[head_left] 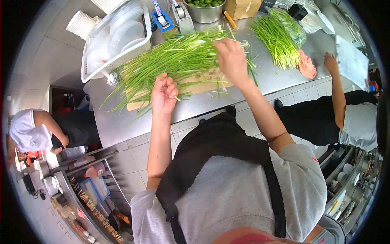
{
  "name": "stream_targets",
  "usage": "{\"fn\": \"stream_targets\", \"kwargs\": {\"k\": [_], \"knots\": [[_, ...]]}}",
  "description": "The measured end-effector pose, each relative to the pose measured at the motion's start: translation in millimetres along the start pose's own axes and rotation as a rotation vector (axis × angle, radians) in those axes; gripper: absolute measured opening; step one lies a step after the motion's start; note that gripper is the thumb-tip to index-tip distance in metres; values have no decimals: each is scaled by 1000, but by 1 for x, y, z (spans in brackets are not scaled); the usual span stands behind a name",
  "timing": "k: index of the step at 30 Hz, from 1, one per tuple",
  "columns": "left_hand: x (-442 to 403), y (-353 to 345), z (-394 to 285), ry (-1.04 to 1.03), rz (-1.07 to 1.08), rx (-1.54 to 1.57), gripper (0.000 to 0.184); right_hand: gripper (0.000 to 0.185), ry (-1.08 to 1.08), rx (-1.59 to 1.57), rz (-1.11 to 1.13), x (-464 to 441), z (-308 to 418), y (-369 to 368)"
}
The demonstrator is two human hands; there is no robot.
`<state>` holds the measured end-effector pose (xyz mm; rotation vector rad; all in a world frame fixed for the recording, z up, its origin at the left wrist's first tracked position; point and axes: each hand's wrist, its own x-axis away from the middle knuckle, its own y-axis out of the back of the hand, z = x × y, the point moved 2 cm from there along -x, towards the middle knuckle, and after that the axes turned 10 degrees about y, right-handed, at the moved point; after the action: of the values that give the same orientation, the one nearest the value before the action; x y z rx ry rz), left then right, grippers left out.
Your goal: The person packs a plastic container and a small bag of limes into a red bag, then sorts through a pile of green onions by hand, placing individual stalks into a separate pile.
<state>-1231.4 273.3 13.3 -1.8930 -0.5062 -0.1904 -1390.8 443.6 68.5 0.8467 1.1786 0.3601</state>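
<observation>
A loose heap of long, thin spring onions (174, 57) lies across a flat piece of brown cardboard (203, 83) on the steel table. At the near edge of the heap, my left hand (164, 94) is turned palm up with its fingers curled. A short pale stalk end pokes out beside those fingers. My right hand (232, 61) reaches over the right end of the heap, where the white root ends are. Its fingers are bent together and point down at the stalks; what sits between the fingertips is hidden.
On the steel table (276, 83) are a second bunch of spring onions (276, 42), a pink cloth (306, 65), a white basket (115, 61) of plastic lids, tape dispensers (163, 21) and a pot (205, 13) of green fruit. A co-worker (359, 116) stands at right, another person (36, 128) at left.
</observation>
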Motion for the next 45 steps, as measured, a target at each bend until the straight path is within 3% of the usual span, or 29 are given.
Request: {"fn": "stream_targets", "kwargs": {"k": [2, 4, 8, 10, 11, 13, 17, 19, 31, 35, 39, 42, 45], "knots": [[10, 4, 0, 10, 61, -31, 11, 40, -37, 33, 4, 2, -25, -2], [16, 12, -7, -9, 85, -40, 11, 33, -207, 286, -114, -2, -42, 12], [28, 23, -15, -77, 67, -59, 20, 37, -137, 235, -186, 3, -29, 19], [32, 27, -13, -65, 63, -21, 23, 28, 232, -245, 144, 20, -9, -10], [34, 29, -12, -51, 64, -1, 24, 28, 229, -245, 142, 21, -1, -13], [37, 33, -10, -32, 69, 20, 25, 17, 106, -284, 588, 25, 11, -27], [51, 39, -6, 37, -26, -187, 21, 16, 60, -126, 497, 22, -20, -30], [57, 41, -5, 28, -76, -260, 19, 14, -9, -283, 380, 20, -26, -23], [58, 59, -15, -76, -128, -174, 14, 10, 59, 65, 557, 13, -18, -28], [58, 61, -15, -88, -85, -154, 14, 6, 41, -31, 534, -2, 21, -24], [58, 60, -14, -105, -87, -158, 13, 9, 292, -388, 489, -7, 73, -51], [58, 61, -12, -130, -86, -163, 11, 10, 413, -376, 449, -4, 97, -78], [61, 62, -11, -157, -88, -160, 10, 11, 404, -351, 477, -5, 102, -87]]}}
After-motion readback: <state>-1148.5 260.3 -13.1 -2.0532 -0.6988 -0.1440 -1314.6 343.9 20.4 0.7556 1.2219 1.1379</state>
